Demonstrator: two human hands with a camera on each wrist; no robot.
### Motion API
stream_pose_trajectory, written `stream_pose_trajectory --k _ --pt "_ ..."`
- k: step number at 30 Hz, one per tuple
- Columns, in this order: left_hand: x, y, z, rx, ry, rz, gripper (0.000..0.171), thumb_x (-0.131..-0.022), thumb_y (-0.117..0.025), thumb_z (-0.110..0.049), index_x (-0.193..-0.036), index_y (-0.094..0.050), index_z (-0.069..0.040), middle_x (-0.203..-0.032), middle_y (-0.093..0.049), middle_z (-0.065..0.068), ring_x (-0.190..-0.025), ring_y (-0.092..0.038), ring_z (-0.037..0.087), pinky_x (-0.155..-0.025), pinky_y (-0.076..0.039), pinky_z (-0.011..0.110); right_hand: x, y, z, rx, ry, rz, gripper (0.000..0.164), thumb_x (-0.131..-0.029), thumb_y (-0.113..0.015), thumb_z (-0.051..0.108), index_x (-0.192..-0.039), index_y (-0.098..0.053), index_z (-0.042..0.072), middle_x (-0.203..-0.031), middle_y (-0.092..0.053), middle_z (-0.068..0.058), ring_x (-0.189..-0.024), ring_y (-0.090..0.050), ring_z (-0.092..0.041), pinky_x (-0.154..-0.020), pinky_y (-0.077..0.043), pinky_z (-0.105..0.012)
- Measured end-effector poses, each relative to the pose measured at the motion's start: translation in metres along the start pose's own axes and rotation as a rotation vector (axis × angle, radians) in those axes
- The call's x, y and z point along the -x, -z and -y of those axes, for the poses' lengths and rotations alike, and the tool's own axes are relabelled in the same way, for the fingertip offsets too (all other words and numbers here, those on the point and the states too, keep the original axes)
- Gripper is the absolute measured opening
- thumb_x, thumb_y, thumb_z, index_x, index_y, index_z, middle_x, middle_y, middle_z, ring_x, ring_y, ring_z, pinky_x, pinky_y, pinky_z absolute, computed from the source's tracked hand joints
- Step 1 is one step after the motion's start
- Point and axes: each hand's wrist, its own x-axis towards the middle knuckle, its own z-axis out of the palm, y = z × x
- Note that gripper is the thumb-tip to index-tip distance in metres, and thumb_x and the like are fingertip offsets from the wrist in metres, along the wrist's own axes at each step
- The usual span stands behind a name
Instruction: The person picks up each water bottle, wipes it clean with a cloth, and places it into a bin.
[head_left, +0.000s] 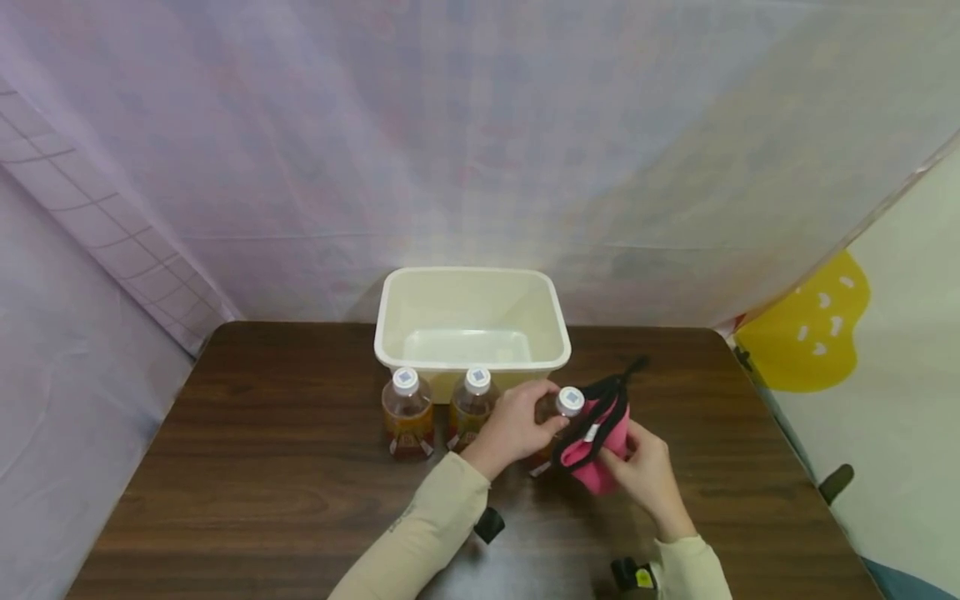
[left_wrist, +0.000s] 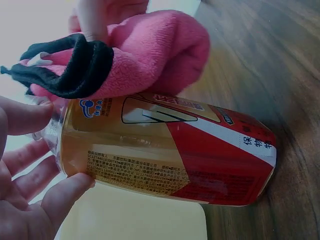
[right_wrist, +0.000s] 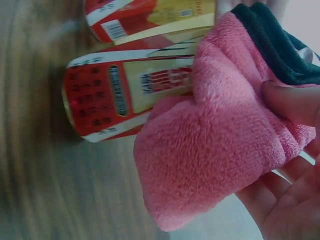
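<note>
Three drink bottles with white caps and gold-and-red labels stand in a row on the table. Around the upper part of the right-hand bottle (left_wrist: 150, 150), my left hand (head_left: 517, 423) curls its fingers and thumb, just below the cap (head_left: 570, 402). A fuzzy pink cloth (head_left: 611, 458) with black edging is bunched in my right hand (head_left: 648, 475), thumb on one side and fingers beneath. The cloth lies against this bottle's side and hides part of its label. The left bottle (head_left: 408, 421) and middle bottle (head_left: 467, 417) stand upright; my left hand partly covers the middle one.
A cream plastic bin (head_left: 472, 365) stands behind the bottles, near the back edge of the dark wooden table (head_left: 262, 467). Pale curtains (head_left: 465, 167) hang behind the table and at both sides. Black straps with small devices show at both wrists.
</note>
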Motion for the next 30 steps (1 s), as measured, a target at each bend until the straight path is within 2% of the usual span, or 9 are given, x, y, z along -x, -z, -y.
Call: stream_pose_trajectory --k 8,11,15,23,30 --pt "0.0 0.0 0.002 0.003 -0.014 -0.007 0.029 -0.076 -0.07 -0.02 -0.102 -0.062 -0.009 -0.102 -0.064 0.003 -0.096 -0.059 0.016 -0.083 -0.046 0.025 -0.01 0.005 0.01 0.022 0.066 -0.005 0.022 -0.062 -0.073 -0.007 -0.079 -0.061 0.001 -0.066 -0.06 -0.005 -0.059 -0.047 -0.002 -0.05 -0.041 -0.016" --pt "0.0 0.0 0.002 0.004 -0.019 -0.012 0.029 -0.075 -0.07 -0.019 -0.101 -0.062 -0.009 -0.101 -0.065 0.003 -0.095 -0.06 0.016 -0.083 -0.047 0.025 -0.011 0.005 0.011 0.028 0.04 0.012 0.021 -0.064 -0.072 -0.007 -0.08 -0.061 0.0 -0.066 -0.06 -0.007 -0.058 -0.047 -0.001 -0.049 -0.041 -0.016" --pt "0.0 0.0 0.002 0.014 -0.01 -0.004 0.029 -0.075 -0.07 -0.02 -0.102 -0.062 -0.009 -0.102 -0.064 0.003 -0.096 -0.059 0.016 -0.084 -0.046 0.025 -0.009 0.005 0.008 0.029 -0.039 0.049 0.018 -0.066 -0.071 -0.006 -0.08 -0.06 -0.002 -0.067 -0.061 -0.009 -0.059 -0.047 -0.001 -0.049 -0.043 -0.019" --pt "-0.001 -0.001 0.0 0.02 0.003 -0.004 0.03 -0.075 -0.071 -0.021 -0.102 -0.062 -0.01 -0.101 -0.065 0.003 -0.095 -0.059 0.016 -0.083 -0.046 0.026 0.003 -0.012 -0.019 0.049 -0.096 0.074 0.018 -0.062 -0.065 -0.01 -0.076 -0.058 -0.002 -0.061 -0.056 -0.005 -0.055 -0.044 -0.002 -0.047 -0.041 -0.022" --pt "0.0 -0.001 0.0 0.015 0.003 -0.01 0.031 -0.075 -0.071 -0.022 -0.102 -0.062 -0.009 -0.101 -0.064 0.003 -0.096 -0.06 0.017 -0.084 -0.046 0.027 0.015 -0.031 -0.043 0.108 -0.133 0.115 0.016 -0.062 -0.066 -0.007 -0.073 -0.057 0.001 -0.059 -0.055 -0.003 -0.053 -0.043 -0.006 -0.047 -0.04 -0.024"
